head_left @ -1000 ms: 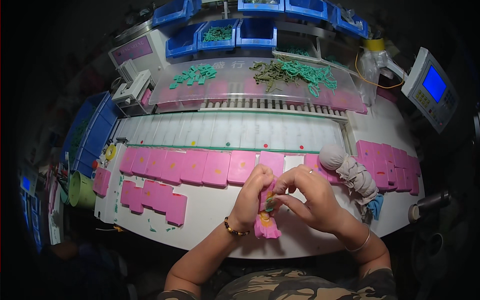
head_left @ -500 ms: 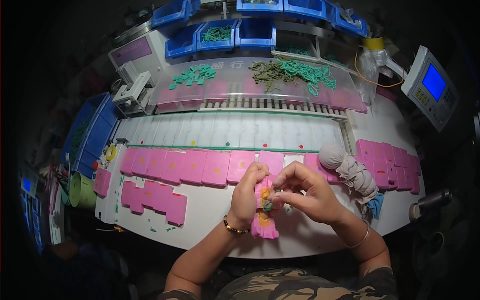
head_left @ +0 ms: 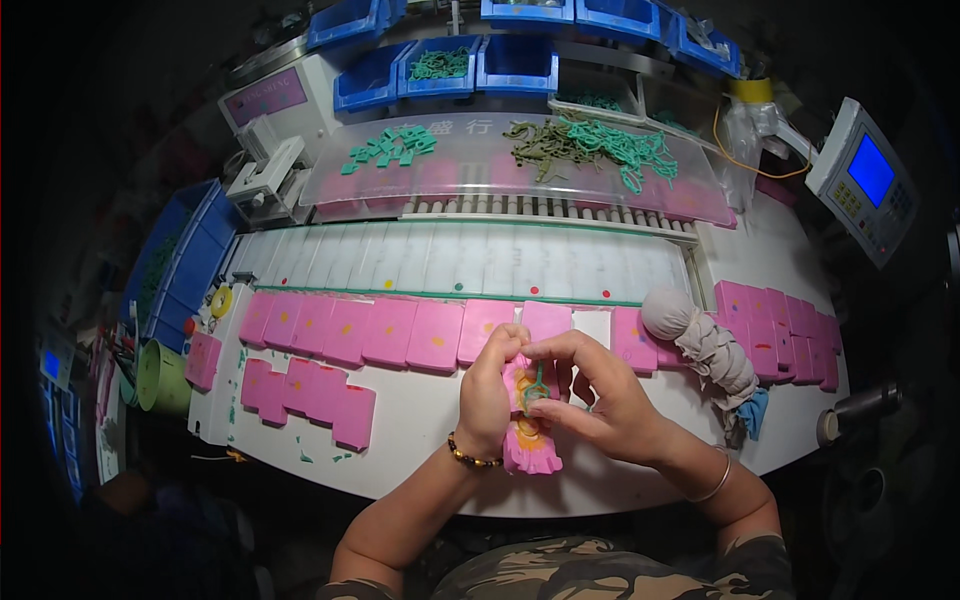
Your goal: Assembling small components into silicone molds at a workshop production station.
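My left hand (head_left: 487, 395) is closed around a pink rubber mold (head_left: 533, 459), above the front of the white table. The mold is bent open, showing a yellow-stained inside and frilled edges. A thin green wax piece (head_left: 537, 393) sits in its opening, partly hidden by fingers. Arched over the mold is my right hand (head_left: 610, 400), its index finger at the mold's upper edge and its thumb against the mold near the green piece.
Pink molds (head_left: 385, 330) line the table behind my hands, with more stacked at the right (head_left: 765, 325). A grey cloth bundle (head_left: 705, 350) lies right of my hands. Green and olive pieces (head_left: 620, 145) rest on a clear cover. Blue bins (head_left: 437, 68) stand behind; a control screen (head_left: 870, 170) is at the right.
My right index finger has stretched up to the mold's top edge, and the gap between it and the thumb has widened. More of the green wax piece shows. My left hand keeps its hold.
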`<state>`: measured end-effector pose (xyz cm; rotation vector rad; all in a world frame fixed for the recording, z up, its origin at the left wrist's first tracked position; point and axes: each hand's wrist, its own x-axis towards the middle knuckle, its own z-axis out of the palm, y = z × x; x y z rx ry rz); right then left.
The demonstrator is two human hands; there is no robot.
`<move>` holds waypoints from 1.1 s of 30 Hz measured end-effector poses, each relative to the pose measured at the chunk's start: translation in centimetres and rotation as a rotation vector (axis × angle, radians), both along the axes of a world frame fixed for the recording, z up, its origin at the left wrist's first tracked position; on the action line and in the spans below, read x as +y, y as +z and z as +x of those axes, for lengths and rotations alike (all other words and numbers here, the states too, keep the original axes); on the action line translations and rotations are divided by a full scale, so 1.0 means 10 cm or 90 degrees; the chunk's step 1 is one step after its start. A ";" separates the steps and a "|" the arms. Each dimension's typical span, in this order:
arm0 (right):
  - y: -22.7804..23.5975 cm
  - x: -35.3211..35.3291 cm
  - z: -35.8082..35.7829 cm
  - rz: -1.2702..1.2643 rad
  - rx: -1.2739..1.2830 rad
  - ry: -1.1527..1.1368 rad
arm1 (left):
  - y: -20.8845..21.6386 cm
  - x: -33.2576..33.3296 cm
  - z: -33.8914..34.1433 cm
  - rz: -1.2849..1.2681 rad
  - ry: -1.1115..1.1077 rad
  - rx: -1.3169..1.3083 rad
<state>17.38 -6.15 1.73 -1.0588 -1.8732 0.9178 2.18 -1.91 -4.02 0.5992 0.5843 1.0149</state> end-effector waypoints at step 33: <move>-0.14 -0.09 0.26 0.383 -0.059 -0.228 | 0.27 -0.17 0.01 0.089 -0.182 0.093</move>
